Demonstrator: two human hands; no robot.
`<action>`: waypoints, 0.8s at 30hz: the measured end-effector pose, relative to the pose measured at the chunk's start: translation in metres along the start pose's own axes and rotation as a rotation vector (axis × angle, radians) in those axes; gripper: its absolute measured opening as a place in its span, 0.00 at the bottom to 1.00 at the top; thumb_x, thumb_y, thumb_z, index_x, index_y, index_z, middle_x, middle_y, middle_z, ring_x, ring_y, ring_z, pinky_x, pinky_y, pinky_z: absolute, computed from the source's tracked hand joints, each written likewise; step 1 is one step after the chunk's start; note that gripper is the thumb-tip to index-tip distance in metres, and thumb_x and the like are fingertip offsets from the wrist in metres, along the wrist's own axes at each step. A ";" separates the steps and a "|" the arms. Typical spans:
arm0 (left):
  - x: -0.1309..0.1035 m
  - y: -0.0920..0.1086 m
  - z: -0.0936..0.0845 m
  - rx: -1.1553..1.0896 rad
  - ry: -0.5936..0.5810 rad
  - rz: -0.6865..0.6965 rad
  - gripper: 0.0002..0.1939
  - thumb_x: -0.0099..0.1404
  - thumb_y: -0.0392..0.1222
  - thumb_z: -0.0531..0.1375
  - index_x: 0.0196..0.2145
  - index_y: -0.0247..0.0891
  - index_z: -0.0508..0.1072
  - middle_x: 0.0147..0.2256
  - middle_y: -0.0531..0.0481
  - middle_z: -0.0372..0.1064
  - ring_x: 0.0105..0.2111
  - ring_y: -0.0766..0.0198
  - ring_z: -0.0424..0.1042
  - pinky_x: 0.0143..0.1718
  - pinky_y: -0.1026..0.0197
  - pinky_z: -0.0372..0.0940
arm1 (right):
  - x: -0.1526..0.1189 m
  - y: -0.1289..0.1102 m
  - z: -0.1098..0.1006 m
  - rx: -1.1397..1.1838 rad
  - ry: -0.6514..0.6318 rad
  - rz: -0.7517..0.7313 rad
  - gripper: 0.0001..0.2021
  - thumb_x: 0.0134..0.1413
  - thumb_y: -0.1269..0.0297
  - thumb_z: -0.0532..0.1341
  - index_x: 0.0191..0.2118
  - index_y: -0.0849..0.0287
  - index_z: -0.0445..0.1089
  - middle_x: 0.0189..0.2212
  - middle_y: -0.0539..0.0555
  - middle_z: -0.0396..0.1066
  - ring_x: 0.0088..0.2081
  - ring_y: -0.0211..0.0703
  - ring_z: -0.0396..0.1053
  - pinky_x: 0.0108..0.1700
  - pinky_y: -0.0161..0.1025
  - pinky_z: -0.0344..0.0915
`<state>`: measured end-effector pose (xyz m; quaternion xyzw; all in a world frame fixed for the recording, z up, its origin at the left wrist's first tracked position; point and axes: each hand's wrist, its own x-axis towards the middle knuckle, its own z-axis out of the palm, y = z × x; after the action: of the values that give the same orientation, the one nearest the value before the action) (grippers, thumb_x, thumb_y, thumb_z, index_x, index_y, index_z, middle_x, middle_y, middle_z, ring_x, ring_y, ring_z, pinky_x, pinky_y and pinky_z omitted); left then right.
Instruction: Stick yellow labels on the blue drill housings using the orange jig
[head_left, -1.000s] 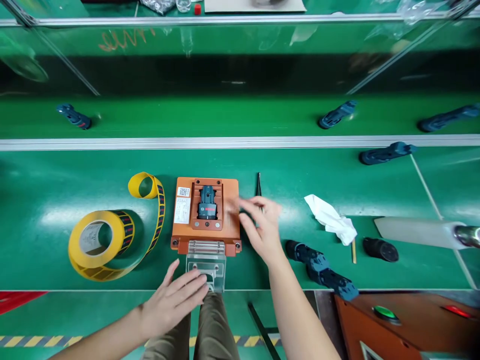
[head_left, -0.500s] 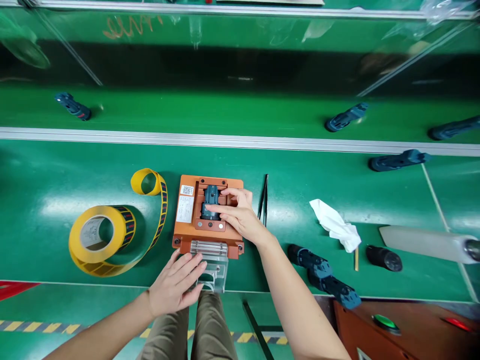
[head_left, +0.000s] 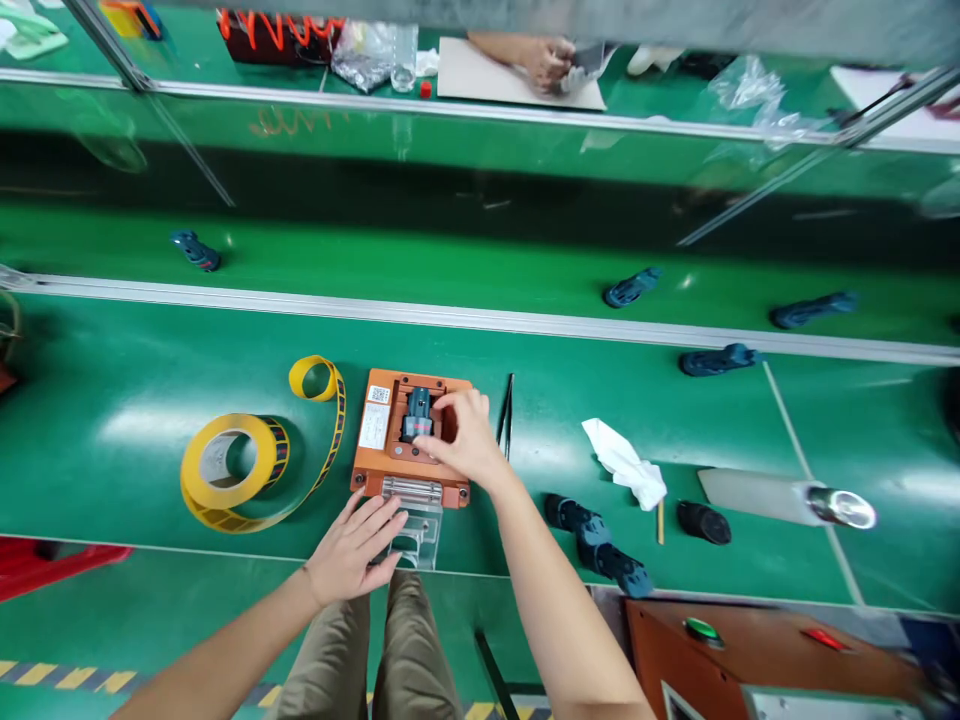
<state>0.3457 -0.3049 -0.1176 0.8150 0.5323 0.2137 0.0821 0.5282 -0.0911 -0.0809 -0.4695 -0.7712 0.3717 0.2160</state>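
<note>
Left hand and right hand were bare, forearms bare too. Trousers were olive-khaki, plain matte cloth, loosely cut, creased along both legs.

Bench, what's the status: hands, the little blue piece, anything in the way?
Left hand spread at clear flap. Right hand at blue piece, grip uncertain. Blue piece in orange fixture. Flap swung open, not covering it.

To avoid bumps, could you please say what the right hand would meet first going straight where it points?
Probably the dark blue part in the orange fixture; exact depth is unclear.
</note>
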 end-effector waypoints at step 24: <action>0.166 0.142 -0.208 -1.348 -0.064 -0.628 0.25 0.57 0.52 0.69 0.48 0.36 0.76 0.48 0.37 0.77 0.44 0.52 0.77 0.40 0.56 0.73 | -0.191 -0.164 -0.154 0.596 0.055 0.058 0.20 0.56 0.56 0.65 0.53 0.54 0.65 0.47 0.56 0.75 0.46 0.47 0.74 0.50 0.46 0.70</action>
<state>0.4295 -0.2342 0.1631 0.4035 0.4909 0.4364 0.6370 0.6300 -0.2496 0.1464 -0.4171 -0.6083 0.5748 0.3543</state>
